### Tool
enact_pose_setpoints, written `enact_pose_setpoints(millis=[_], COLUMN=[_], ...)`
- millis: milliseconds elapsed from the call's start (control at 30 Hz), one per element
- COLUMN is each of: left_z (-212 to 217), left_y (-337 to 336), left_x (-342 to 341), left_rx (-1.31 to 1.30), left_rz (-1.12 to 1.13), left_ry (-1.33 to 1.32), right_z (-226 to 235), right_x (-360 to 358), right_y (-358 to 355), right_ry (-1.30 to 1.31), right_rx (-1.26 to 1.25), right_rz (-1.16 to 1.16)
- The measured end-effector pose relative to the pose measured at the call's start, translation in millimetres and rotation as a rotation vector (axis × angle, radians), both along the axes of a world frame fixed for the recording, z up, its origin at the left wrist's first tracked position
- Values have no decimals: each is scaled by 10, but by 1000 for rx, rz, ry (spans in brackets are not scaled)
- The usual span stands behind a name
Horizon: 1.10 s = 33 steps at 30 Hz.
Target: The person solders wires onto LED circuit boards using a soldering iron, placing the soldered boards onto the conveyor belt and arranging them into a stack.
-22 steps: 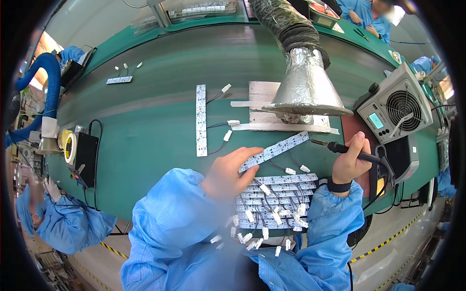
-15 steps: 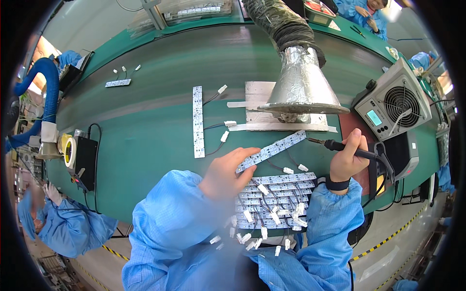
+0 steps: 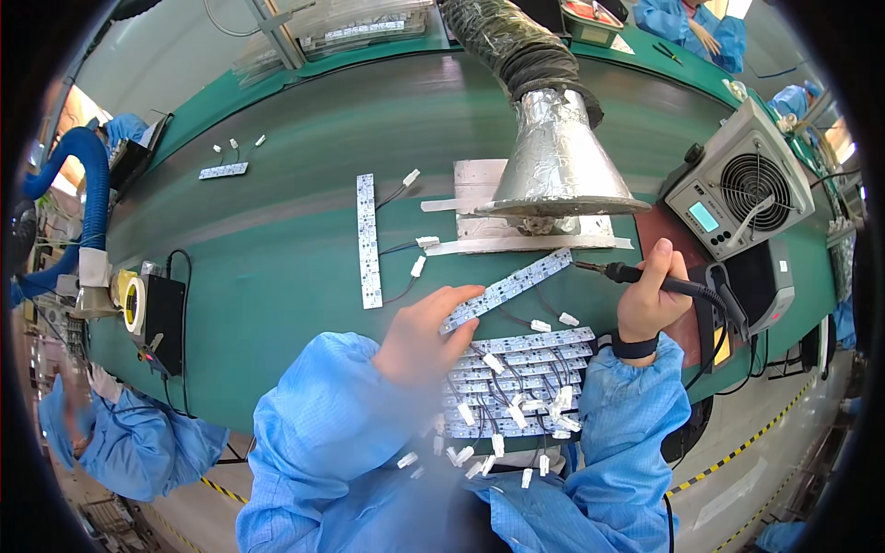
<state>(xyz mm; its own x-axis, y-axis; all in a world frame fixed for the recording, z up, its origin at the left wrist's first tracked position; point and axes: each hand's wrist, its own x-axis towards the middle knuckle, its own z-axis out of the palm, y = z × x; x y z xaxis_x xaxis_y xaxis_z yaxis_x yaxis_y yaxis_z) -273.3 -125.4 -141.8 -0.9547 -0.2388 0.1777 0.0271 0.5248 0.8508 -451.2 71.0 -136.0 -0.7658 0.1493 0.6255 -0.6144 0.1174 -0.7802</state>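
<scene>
My left hand (image 3: pixel 426 336) pinches the near end of a white LED circuit strip (image 3: pixel 513 288), which slants up to the right over the green bench. Two wires with white connectors (image 3: pixel 541 325) hang from this strip. In my right hand (image 3: pixel 648 304) is a soldering iron (image 3: pixel 627 274), its tip at or very close to the strip's far end; contact cannot be made out. Below the held strip lie several more LED strips (image 3: pixel 539 346) side by side, their wires and white connectors heaped over them. Another LED strip (image 3: pixel 369 241) with wired connectors lies to the left.
A foil-covered fume extraction hood (image 3: pixel 562 166) hangs over a pale board (image 3: pixel 475 175). At right stand a fan unit (image 3: pixel 737 184) and a soldering station (image 3: pixel 765 286). A black box with a tape roll (image 3: pixel 135 304) sits left. Co-workers in blue are around the bench.
The view has shifted slightly, so the bench things sit a little further left. My hands keep the same hold on the LED strip and the soldering iron.
</scene>
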Motion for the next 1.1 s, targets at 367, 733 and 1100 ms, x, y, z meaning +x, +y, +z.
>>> enact_pose_setpoints(millis=[367,733,1100], left_z=[-55,8,30], left_y=[-11,0,38], left_x=[-13,-10,-22], left_rx=[-63,-28,-27], left_rz=[-4,3,6], left_ry=[7,-51,-30], right_z=[21,16,12], right_x=[0,0,-21], right_y=[-4,-31,16], right_ry=[-5,7,27], right_rx=[3,0,-5], right_rz=[5,-2,-23])
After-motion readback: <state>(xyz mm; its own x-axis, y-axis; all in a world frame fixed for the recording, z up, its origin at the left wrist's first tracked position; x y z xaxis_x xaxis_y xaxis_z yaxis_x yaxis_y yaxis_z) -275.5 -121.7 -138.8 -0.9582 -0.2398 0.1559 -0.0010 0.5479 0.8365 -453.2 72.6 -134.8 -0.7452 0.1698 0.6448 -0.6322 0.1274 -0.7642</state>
